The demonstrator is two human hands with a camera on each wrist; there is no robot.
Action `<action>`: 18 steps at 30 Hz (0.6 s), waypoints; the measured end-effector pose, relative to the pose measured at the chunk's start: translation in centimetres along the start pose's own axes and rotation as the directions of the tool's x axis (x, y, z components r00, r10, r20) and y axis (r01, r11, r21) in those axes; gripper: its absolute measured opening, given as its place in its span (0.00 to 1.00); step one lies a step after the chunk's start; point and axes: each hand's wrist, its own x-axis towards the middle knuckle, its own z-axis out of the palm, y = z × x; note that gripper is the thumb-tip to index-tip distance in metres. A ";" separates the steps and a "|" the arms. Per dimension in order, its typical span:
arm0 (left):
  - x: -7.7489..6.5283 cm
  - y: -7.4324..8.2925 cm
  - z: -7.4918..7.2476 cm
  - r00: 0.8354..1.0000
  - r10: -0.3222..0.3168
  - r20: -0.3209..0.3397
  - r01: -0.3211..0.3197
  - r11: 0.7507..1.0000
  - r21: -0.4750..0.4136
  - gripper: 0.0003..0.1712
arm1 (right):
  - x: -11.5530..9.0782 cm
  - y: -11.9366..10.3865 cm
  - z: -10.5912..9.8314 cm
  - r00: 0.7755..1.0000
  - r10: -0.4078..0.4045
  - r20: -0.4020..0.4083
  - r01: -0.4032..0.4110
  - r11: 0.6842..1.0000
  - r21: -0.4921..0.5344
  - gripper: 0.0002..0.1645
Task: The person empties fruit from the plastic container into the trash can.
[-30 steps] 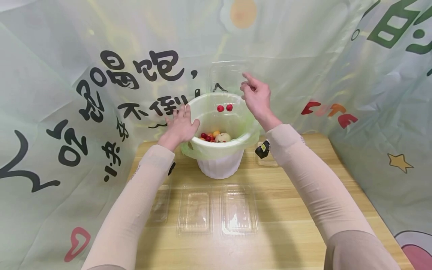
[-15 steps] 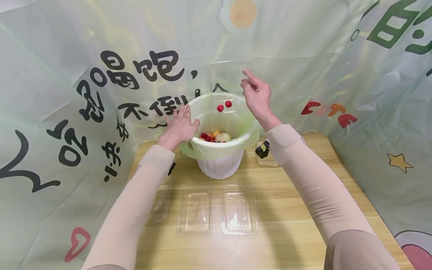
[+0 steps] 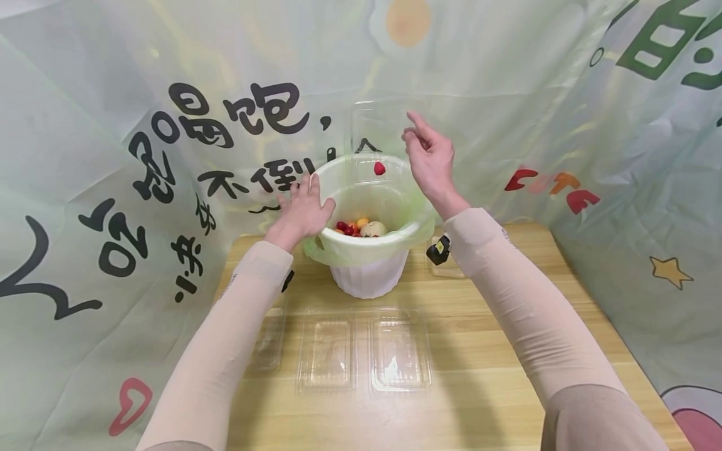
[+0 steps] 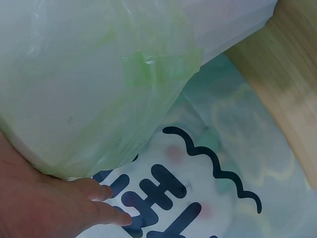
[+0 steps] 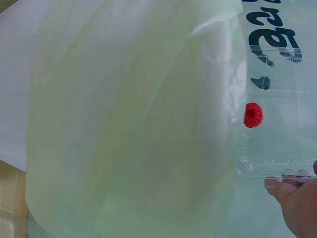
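Note:
My right hand [image 3: 430,156] grips the side edge of a clear plastic box [image 5: 282,144], which stands steeply tilted above the back of a white bin [image 3: 366,275]. One red raspberry [image 3: 380,168] shows against the box; the right wrist view also has this raspberry [image 5: 253,115]. A thin green bag [image 4: 163,69] lines the bin and folds over its rim. At the rim's left side rests my left hand [image 3: 301,213], its fingers spread. Inside the bin lie small red and orange pieces [image 3: 351,228] and a pale round item [image 3: 373,229] with dark marks.
On the wooden table [image 3: 451,369], a clear box [image 3: 327,354] and another clear box [image 3: 399,351] lie in front of the bin. A further clear box [image 3: 269,338] is partly behind my left arm. Printed cloth [image 3: 479,125] hangs behind and at both sides.
Two raspberries showed at the tilted box before; now one does, and it sits a little higher. My right hand's fingertips have risen slightly. The left hand stays on the rim.

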 end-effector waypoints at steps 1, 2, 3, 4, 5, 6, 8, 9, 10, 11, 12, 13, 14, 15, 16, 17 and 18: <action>0.0 0.0 0.0 1.000 -0.001 0.000 0.001 1.000 0.000 0.48 | 0.0 0.0 0.0 1.000 -0.009 0.001 0.009 1.000 0.001 0.25; 0.0 0.0 0.0 1.000 -0.001 0.000 0.001 1.000 -0.001 0.48 | 0.0 0.1 0.0 1.000 -0.014 0.000 0.014 1.000 0.003 0.25; 0.0 0.0 0.0 1.000 -0.002 -0.001 0.002 1.000 -0.001 0.48 | 0.0 0.1 -0.1 1.000 -0.020 -0.001 0.020 1.000 0.006 0.25; 0.0 0.0 0.0 1.000 -0.002 -0.002 0.002 1.000 0.000 0.48 | 0.0 0.1 -0.1 1.000 -0.024 -0.002 0.024 1.000 0.010 0.25; 0.0 0.0 0.0 1.000 -0.002 -0.001 0.002 1.000 0.001 0.48 | -0.1 0.1 -0.1 1.000 -0.028 -0.003 0.028 1.000 0.014 0.25; 0.0 0.0 0.0 1.000 -0.002 0.000 0.002 1.000 0.001 0.48 | -0.1 0.1 -0.1 1.000 -0.031 -0.002 0.031 0.999 0.016 0.25; 0.0 -0.1 0.0 1.000 -0.002 0.001 0.002 1.000 -0.003 0.48 | -0.1 0.1 -0.2 0.999 -0.034 -0.001 0.034 0.999 0.023 0.24; 0.0 -0.1 0.0 1.000 -0.002 0.002 0.002 1.000 -0.003 0.48 | -0.1 0.1 -0.2 0.999 -0.035 -0.001 0.035 0.999 0.025 0.24; 0.0 -0.1 0.0 1.000 -0.001 0.002 0.001 1.000 -0.004 0.48 | -0.1 0.1 -0.2 0.999 -0.033 -0.004 0.033 0.999 0.026 0.24; 0.0 -0.1 0.0 1.000 -0.001 0.004 0.001 1.000 -0.004 0.48 | -0.1 0.1 -0.2 0.999 -0.034 -0.006 0.034 0.999 0.028 0.24; 0.0 -0.1 0.0 1.000 0.000 0.003 0.000 1.000 -0.005 0.48 | -0.1 0.1 -0.3 0.999 -0.036 -0.007 0.036 0.999 0.030 0.24; 0.0 -0.1 0.0 1.000 -0.001 0.003 0.001 1.000 -0.005 0.48 | -0.1 0.1 -0.3 0.999 -0.038 -0.009 0.038 0.999 0.027 0.24; 0.0 0.0 0.0 1.000 -0.001 0.003 0.001 1.000 -0.005 0.48 | -0.1 0.1 -0.3 0.999 -0.041 -0.010 0.041 0.999 0.027 0.24; 0.0 0.0 0.0 1.000 0.000 0.002 0.000 1.000 -0.005 0.48 | -0.1 0.1 -0.3 0.999 -0.043 -0.012 0.043 0.999 0.026 0.24; 0.0 0.0 0.0 1.000 0.001 0.001 -0.001 1.000 -0.006 0.48 | -0.1 0.1 -0.3 0.999 -0.045 -0.012 0.045 0.999 0.027 0.24; 0.0 0.0 0.0 1.000 -0.001 0.002 0.001 1.000 -0.006 0.48 | -0.2 0.1 -0.3 0.999 -0.046 -0.009 0.046 0.999 0.028 0.24; 0.0 0.1 0.0 1.000 0.000 0.001 0.000 1.000 -0.008 0.48 | -0.1 0.1 -0.3 0.999 -0.046 -0.008 0.046 0.999 0.026 0.24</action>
